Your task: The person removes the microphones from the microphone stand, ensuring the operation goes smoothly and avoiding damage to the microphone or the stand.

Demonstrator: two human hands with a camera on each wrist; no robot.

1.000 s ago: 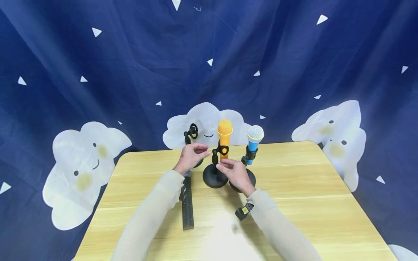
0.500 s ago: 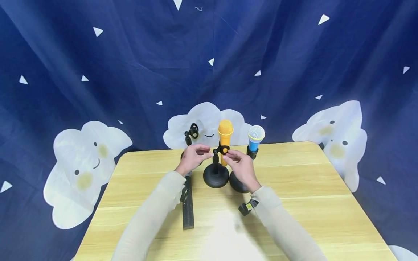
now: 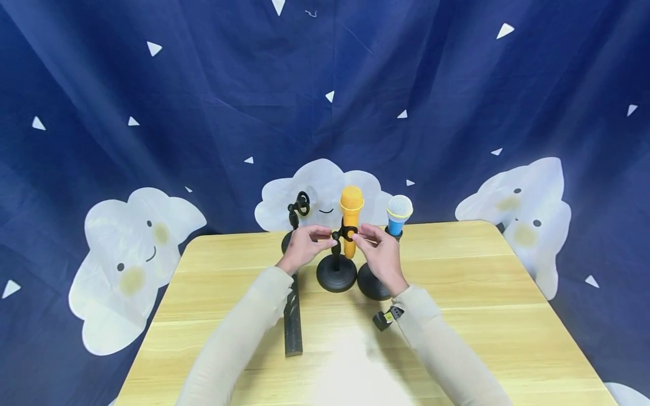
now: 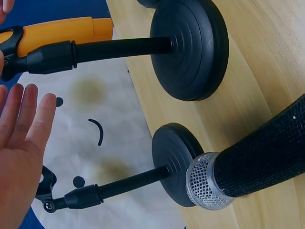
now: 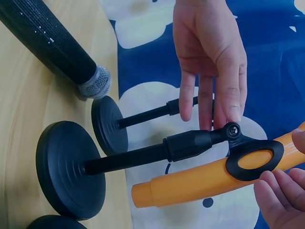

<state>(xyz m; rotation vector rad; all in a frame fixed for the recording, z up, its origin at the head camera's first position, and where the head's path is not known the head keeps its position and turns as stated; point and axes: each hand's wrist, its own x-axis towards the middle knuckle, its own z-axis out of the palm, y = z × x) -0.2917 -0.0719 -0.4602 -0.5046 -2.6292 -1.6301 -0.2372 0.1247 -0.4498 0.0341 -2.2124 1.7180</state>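
An orange microphone [image 3: 352, 200] sits tilted in the black ring clip [image 5: 279, 155] of the middle microphone stand [image 3: 336, 276]. My left hand [image 3: 303, 248] pinches the joint under that clip between thumb and fingertips, its other fingers straight, as the right wrist view shows. From the other side my right hand [image 3: 384, 256] holds the microphone at the clip, with the thumb on the orange body and fingertips at the ring's edge. The microphone's lower end [image 5: 157, 191] sticks out below the clip.
Right of it, a blue microphone [image 3: 398, 214] with a white head stands in another stand. A third stand [image 3: 303, 204] at back left has a bare clip. A black microphone [image 3: 293, 330] with a silver mesh head [image 4: 205, 183] lies on the wooden table [image 3: 457, 338].
My right hand has moved up from the orange microphone's lower end to the clip. My left hand has shifted slightly right, onto the stand's joint. The stands and other microphones stay in place.
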